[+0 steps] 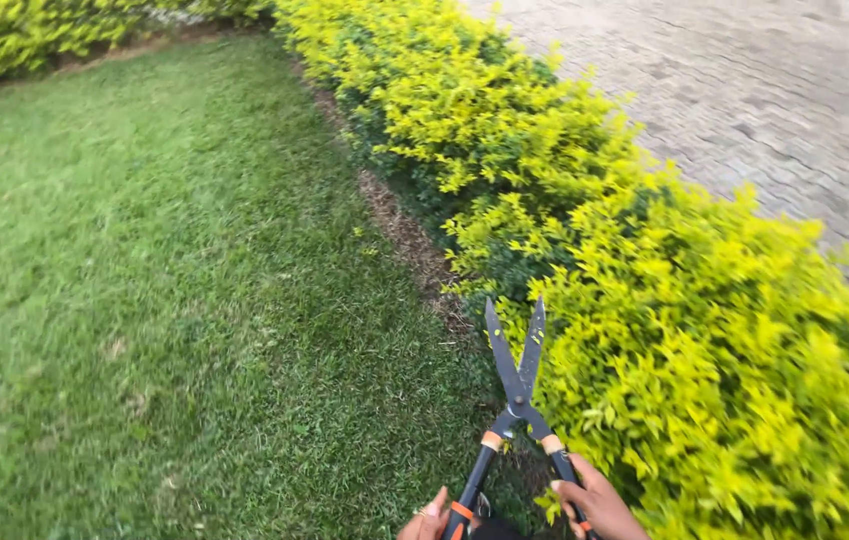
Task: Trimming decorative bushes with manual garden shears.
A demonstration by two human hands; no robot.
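Hedge shears (518,385): I am gripping one handle in my left hand (428,520), the other in my right hand (592,503); blades are pointing up, slightly parted, just beside the yellow-green hedge (664,330), above lawn (164,300).

mown lawn (164,300), grey paved ground (764,90)

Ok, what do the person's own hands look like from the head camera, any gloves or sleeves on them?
Both hands are bare: no gloves, rings or watch show. The left hand and right hand are cut off by the bottom edge of the frame, so only fingers and part of each hand appear, and no sleeve is visible.
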